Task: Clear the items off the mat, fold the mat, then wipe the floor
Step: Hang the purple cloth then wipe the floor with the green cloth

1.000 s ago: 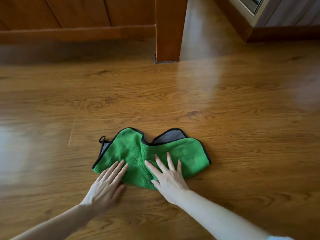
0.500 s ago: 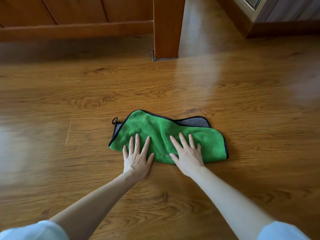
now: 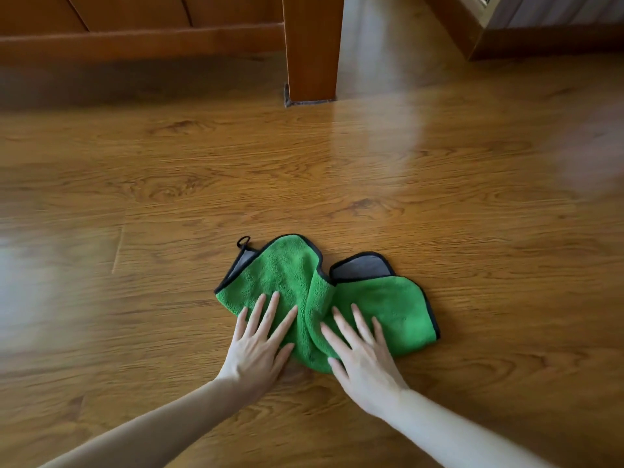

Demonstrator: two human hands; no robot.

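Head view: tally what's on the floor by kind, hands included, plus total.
Green cloth: 1
Hands pressing flat on the cloth: 2, left hand and right hand
Wooden furniture leg: 1
Total: 4

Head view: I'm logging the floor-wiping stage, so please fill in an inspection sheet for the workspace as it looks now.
Surface: wooden floor, glossy, with light reflections.
Job's things: green cloth with black edging, bunched in the middle, grey underside showing at two corners, hanging loop at its far left corner.
Clutter: nothing seen.
Grips: left hand and right hand both flat, fingers straight, pressing the cloth's near edge.
Cables: nothing seen.
Surroundings: wooden furniture leg with a rail to its left; wooden baseboard at far right.
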